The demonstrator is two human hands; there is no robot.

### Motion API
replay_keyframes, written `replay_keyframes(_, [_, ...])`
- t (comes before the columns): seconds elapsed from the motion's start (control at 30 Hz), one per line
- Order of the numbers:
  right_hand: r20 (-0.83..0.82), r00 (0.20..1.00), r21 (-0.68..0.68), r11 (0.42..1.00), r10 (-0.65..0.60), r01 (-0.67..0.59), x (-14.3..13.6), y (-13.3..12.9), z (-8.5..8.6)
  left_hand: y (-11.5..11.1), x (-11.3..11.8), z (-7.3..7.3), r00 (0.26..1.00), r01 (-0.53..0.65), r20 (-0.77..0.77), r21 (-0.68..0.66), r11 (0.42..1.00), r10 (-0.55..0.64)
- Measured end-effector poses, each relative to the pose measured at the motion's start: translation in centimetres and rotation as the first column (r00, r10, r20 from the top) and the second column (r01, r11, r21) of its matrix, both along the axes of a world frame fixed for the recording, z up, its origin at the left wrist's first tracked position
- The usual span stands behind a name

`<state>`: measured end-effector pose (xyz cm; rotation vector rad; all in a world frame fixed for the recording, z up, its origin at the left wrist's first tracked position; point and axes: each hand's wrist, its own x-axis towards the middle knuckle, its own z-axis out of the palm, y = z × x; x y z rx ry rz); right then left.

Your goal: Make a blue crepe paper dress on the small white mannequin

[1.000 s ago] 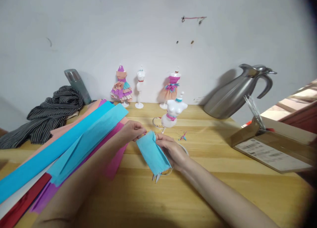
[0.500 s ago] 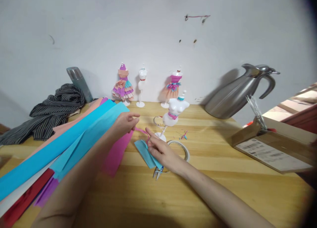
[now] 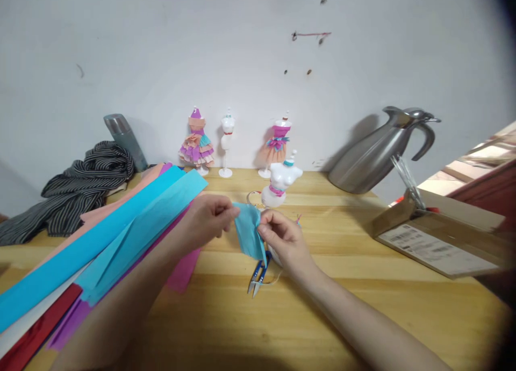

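My left hand (image 3: 212, 219) and right hand (image 3: 285, 236) pinch a small turquoise crepe-paper piece (image 3: 249, 232) above the wooden surface (image 3: 330, 317), the left at its 10 o'clock corner, the right along its 3 o'clock edge. Just below, at 6 o'clock from the piece, lie blue-handled snips (image 3: 258, 277), blades apart and pointing toward 7 o'clock. At 1 o'clock stands a white mannequin (image 3: 282, 175) with a turquoise neck band and a pink waist band. Behind, by the wall (image 3: 161, 54), a mannequin in a ruffled dress (image 3: 196, 141) stands at 11 o'clock, a slim white mannequin (image 3: 227, 141) between 11 and 12, and a mannequin in a peach skirt (image 3: 276, 145) between 12 and 1. Long crepe-paper sheets (image 3: 108, 242) spread at 9 o'clock, a striped cloth (image 3: 91, 180) and metal flask (image 3: 126, 140) at 10. A steel jug (image 3: 374, 153) leans at 2 o'clock; a cardboard box (image 3: 439, 242) sits at 3.
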<state>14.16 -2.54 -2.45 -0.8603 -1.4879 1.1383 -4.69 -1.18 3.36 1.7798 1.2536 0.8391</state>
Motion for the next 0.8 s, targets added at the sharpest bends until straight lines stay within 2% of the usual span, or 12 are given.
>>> replay_keyframes(0.1, [0.08, 0.996, 0.1, 0.995, -0.029, 0.021, 0.2, -0.7, 0.7, -1.5, 1.6, -0.1, 0.962, 0.163, 0.226, -0.021, 0.986, -0.154])
replay_keyframes(0.17, [0.165, 0.983, 0.215, 0.976, -0.075, 0.038, 0.4, -1.0, 1.2, -1.9, 2.4, -0.6, 0.932, 0.232, 0.287, -0.001, 0.973, -0.222])
replay_keyframes(0.23, [0.236, 0.964, 0.323, 0.945, -0.121, 0.04, 0.6, -1.2, 1.5, -1.9, 2.8, -1.0, 0.941, 0.205, 0.27, 0.02, 0.979, -0.203])
replay_keyframes(0.3, [0.278, 0.948, 0.38, 0.924, -0.157, 0.041, 0.7, -1.1, 1.6, -1.7, 3.0, -1.4, 0.961, 0.131, 0.243, 0.03, 0.991, -0.134])
replay_keyframes(0.73, [0.456, 0.835, 0.503, 0.863, -0.308, 0.044, 0.3, -1.2, 1.2, -2.1, 3.6, -1.9, 0.928, -0.008, 0.373, -0.015, 1.0, 0.013])
replay_keyframes(0.8, [0.466, 0.82, 0.513, 0.856, -0.331, 0.054, 0.3, -1.1, 1.2, -2.1, 3.8, -1.9, 0.912, 0.004, 0.41, -0.039, 0.999, 0.013])
